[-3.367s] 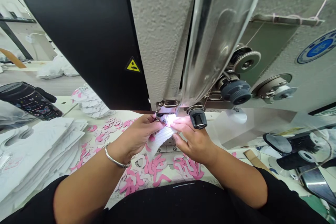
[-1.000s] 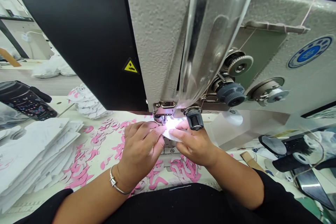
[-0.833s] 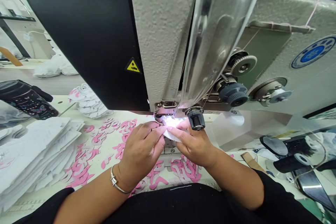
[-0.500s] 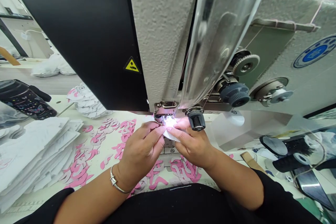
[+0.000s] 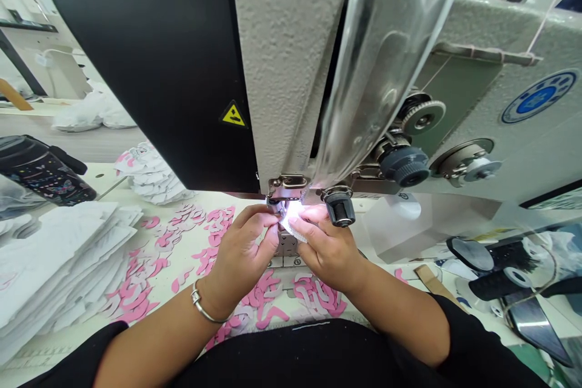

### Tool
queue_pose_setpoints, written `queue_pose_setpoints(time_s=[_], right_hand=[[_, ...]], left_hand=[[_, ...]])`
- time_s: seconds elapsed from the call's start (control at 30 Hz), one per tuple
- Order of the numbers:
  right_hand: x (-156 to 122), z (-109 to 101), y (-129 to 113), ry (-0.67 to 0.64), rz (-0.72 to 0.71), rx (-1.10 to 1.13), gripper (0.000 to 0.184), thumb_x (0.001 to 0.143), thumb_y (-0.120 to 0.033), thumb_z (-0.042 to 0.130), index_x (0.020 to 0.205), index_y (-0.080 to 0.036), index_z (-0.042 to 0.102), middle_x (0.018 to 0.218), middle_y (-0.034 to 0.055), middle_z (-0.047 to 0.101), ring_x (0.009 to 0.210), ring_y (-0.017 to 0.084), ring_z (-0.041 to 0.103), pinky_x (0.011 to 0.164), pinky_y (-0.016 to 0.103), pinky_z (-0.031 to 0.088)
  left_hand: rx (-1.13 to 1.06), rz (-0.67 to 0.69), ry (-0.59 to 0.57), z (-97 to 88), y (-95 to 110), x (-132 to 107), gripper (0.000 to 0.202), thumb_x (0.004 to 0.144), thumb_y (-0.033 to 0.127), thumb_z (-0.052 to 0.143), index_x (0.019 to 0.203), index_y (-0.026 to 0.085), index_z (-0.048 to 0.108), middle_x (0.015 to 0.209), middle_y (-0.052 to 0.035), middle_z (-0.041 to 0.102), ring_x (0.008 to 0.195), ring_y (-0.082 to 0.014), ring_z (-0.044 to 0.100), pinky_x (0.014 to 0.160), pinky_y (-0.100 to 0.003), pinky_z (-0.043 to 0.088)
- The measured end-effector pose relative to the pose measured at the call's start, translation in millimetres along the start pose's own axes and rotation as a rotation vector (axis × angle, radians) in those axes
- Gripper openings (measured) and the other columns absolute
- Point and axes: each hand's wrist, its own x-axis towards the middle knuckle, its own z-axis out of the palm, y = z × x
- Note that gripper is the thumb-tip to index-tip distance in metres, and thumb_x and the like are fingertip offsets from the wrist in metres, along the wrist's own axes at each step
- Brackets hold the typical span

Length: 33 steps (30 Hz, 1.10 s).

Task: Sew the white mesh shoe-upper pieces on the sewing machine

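Observation:
A small white perforated fabric piece (image 5: 297,234) lies under the needle area of the sewing machine (image 5: 282,73), where a bright lamp washes out detail. My left hand (image 5: 245,248) pinches its left edge, thumb and index finger closed near the presser foot (image 5: 277,203). On the other side my right hand (image 5: 331,251) grips the piece, its index finger pressed on top and its other fingers curled below. The fingertips of both hands are partly lost in the glare.
Pink and white curved cut pieces (image 5: 134,297) litter the table around the machine. At left stand stacked white sheets (image 5: 59,260), a layered pile (image 5: 154,176) and a dark bottle (image 5: 45,170). Black thread spools (image 5: 500,284) and a phone-like dark slab (image 5: 536,327) lie at right.
The fabric piece has turned between my hands and less of it shows. My left fingers have drawn in and shifted slightly left. The view has shifted a little.

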Motion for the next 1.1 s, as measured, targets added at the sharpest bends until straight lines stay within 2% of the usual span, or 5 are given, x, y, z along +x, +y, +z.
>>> queue_pose_setpoints(time_s=[0.5,0.73,0.87,1.0,1.1], right_hand=[[-3,6,0,0.079,0.008,-0.009,0.043,0.086,-0.014,0.056,0.127,-0.027,0.058,0.113,0.0084,0.064,0.108,0.027,0.060,0.096,0.050,0.050],[-1,5,-4,0.070,0.031,0.004,0.034,0.090,-0.017,0.055,0.122,-0.024,0.061,0.117,0.0092,0.062,0.114,0.028,0.057,0.099,0.051,0.049],[-2,5,-7,0.053,0.076,0.047,0.031,0.092,-0.022,0.054,0.121,-0.025,0.063,0.118,0.0092,0.062,0.116,0.027,0.056,0.101,0.051,0.047],[1,4,-6,0.017,0.330,0.163,0.025,0.090,-0.033,0.056,0.109,-0.026,0.070,0.115,0.0062,0.066,0.114,0.026,0.058,0.102,0.047,0.046],[12,0,4,0.043,0.573,0.135,0.024,0.089,-0.040,0.057,0.088,-0.022,0.073,0.097,0.0068,0.070,0.092,0.027,0.065,0.082,0.042,0.054]], left_hand=[[-0.071,-0.081,-0.101,-6.1,4,-4,0.024,0.090,0.014,0.051,0.110,0.021,0.062,0.116,-0.0059,0.064,0.112,-0.0194,0.060,0.100,-0.040,0.050],[-0.051,-0.049,-0.162,-10.8,1,-17,0.041,0.088,0.015,0.054,0.128,0.021,0.055,0.127,-0.0078,0.062,0.119,-0.0201,0.058,0.104,-0.041,0.048],[-0.027,-0.014,-0.205,-25.3,-2,-34,0.041,0.087,0.016,0.055,0.128,0.023,0.057,0.128,-0.0075,0.064,0.119,-0.0204,0.059,0.103,-0.041,0.050],[0.037,-0.012,-0.212,-52.5,-10,-69,0.031,0.088,0.017,0.055,0.116,0.024,0.065,0.122,-0.0063,0.068,0.116,-0.0202,0.062,0.100,-0.040,0.053],[0.101,-0.009,-0.178,-77.5,-22,-103,0.025,0.089,0.017,0.054,0.108,0.024,0.069,0.115,-0.0060,0.071,0.110,-0.0201,0.065,0.095,-0.038,0.055]])
